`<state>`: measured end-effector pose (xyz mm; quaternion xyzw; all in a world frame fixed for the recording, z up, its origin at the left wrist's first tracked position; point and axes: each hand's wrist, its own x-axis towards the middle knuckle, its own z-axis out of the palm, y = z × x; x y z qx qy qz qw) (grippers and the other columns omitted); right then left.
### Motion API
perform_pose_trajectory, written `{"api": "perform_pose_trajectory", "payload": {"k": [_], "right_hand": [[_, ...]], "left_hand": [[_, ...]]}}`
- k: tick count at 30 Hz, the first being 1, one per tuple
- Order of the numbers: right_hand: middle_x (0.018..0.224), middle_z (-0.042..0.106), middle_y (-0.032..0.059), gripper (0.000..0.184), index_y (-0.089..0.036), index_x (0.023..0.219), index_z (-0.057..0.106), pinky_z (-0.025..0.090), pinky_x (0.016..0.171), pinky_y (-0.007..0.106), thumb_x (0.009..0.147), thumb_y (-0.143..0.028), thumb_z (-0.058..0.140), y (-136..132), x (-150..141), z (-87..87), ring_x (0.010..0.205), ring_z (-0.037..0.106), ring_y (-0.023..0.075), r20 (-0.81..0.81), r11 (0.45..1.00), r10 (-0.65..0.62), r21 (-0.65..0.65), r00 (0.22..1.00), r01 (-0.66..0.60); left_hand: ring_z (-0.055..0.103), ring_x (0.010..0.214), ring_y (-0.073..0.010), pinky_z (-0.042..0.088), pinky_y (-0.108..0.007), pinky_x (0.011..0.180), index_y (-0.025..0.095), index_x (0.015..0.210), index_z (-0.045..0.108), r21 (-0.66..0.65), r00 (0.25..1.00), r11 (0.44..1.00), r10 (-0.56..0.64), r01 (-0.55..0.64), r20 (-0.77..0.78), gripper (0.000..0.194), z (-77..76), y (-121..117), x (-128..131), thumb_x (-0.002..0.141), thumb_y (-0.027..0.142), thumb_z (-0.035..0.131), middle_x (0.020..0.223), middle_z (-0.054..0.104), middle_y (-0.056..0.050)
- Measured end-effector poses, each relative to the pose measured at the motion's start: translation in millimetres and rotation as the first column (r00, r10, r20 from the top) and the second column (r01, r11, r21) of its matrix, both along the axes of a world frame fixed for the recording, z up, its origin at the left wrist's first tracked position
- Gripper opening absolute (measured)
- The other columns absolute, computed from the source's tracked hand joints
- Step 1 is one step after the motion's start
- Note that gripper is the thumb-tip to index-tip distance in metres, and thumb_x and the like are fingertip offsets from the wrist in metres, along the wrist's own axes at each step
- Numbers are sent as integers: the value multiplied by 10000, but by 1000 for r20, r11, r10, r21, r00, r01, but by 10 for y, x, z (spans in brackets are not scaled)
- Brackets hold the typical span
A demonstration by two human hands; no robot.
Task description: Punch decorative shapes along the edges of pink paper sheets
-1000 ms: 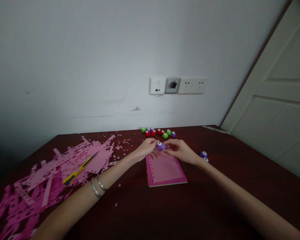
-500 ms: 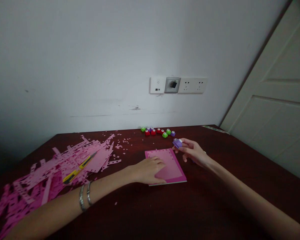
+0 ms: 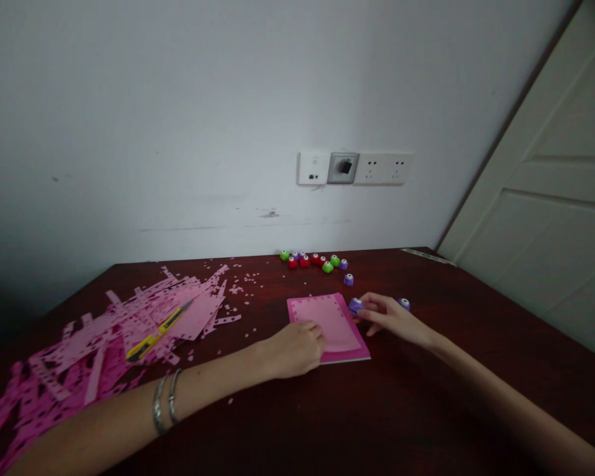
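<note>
My left hand [image 3: 300,349] is closed at the left edge of a light pink sheet of paper [image 3: 334,325], its fingertips curled over that edge. The sheet has small cut-outs along its top and bulges a little near the bottom. Under it lies a darker pink sheet [image 3: 361,355]. My right hand [image 3: 389,317] pinches a purple craft punch [image 3: 356,305] beside the paper's upper right edge. Just beyond stands another purple punch [image 3: 348,280]. A further purple punch [image 3: 404,303] sits behind my right hand, partly hidden.
Several green, red and purple punches [image 3: 304,262] are grouped by the wall. At left lies a heap of pink paper strips [image 3: 94,330] with a yellow utility knife [image 3: 158,332] on top. Tiny paper bits [image 3: 235,289] are scattered nearby. A thin strip [image 3: 429,256] rests at the back right.
A purple punch now stands on the table behind the paper. My right hand has come nearer, holding a purple punch. My left hand's fingers have curled from lying flat and moved to the paper's left edge.
</note>
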<state>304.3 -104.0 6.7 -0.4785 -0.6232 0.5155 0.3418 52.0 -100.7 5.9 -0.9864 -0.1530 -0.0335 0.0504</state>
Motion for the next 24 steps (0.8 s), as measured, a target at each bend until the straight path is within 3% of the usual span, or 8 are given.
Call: {"api": "perform_pose_trajectory", "payload": {"k": [4, 7, 12, 17, 24], "right_hand": [[869, 594, 66, 339, -148, 882, 534, 536, 661, 305, 737, -445, 607, 11, -30, -64, 873, 589, 187, 15, 999, -32, -34, 999, 32], [878, 583, 69, 354, -145, 891, 545, 528, 661, 305, 739, -460, 597, 10, -33, -65, 884, 575, 191, 34, 999, -12, -31, 999, 13], [877, 582, 52, 352, -159, 939, 584, 476, 618, 281, 757, -460, 573, 2, 23, -47, 755, 545, 153, 201, 994, -3, 108, 980, -19], [859, 573, 39, 364, -195, 961, 635, 439, 686, 300, 779, -493, 531, -8, 59, -63, 745, 520, 158, 447, 965, -32, 245, 894, -88], [889, 562, 49, 317, -217, 973, 634, 442, 676, 301, 812, -459, 507, -31, -65, -112, 739, 514, 159, 500, 932, -43, 332, 865, -145]], "left_hand": [[576, 881, -231, 466, -310, 716, 53, 1220, 411, 40, 998, 997, 64, -65, 10, 445, -10, -73, 10, 775, 73, 422, 976, 611, -160], [581, 855, -240, 474, -306, 664, 36, 1271, 340, 68, 995, 992, 104, -104, -4, 561, -11, -83, 4, 722, 50, 454, 958, 613, -165], [601, 837, -221, 493, -295, 633, 55, 1100, 494, 160, 992, 979, 115, -123, 59, 316, -47, -22, -89, 807, 35, 379, 915, 633, -151], [600, 910, -190, 505, -283, 705, 64, 1096, 484, 293, 988, 951, 51, -93, 148, 282, -130, 13, -233, 841, 44, 367, 980, 626, -152], [604, 861, -177, 506, -270, 675, 85, 1047, 508, 241, 990, 967, 57, -87, 132, 229, -185, 10, -256, 851, 83, 389, 898, 634, -123]]}}
